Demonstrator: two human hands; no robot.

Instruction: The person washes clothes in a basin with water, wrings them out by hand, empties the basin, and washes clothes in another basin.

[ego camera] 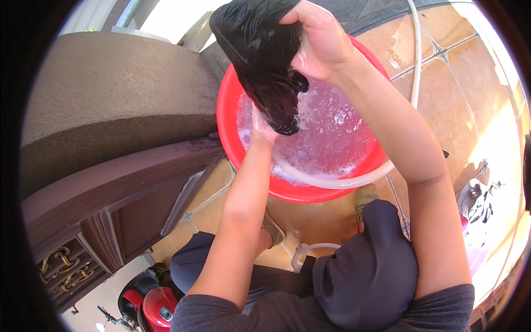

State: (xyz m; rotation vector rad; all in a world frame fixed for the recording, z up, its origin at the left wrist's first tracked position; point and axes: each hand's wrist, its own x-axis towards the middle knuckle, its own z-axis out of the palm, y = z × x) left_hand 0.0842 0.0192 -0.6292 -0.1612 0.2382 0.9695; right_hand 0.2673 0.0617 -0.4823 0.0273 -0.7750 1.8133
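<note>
A wet black cloth garment (259, 45) is held up above a red plastic basin (228, 112) of foamy water. My right hand (317, 43) grips its upper part, thumb in front. Lower down, my left hand (263, 124) is under the garment's bunched lower end; the cloth hides most of its fingers, so its grip cannot be made out. A pale, translucent hose (340, 182) runs over the near side of the basin, and its end dips into the water beside my left wrist.
A brown wall ledge (120, 83) and a dark panelled door (141, 216) stand at left. The hose crosses the tiled floor (452, 95) at right. Patterned cloth (481, 203) lies at far right; a red motorbike (159, 309) is at lower left.
</note>
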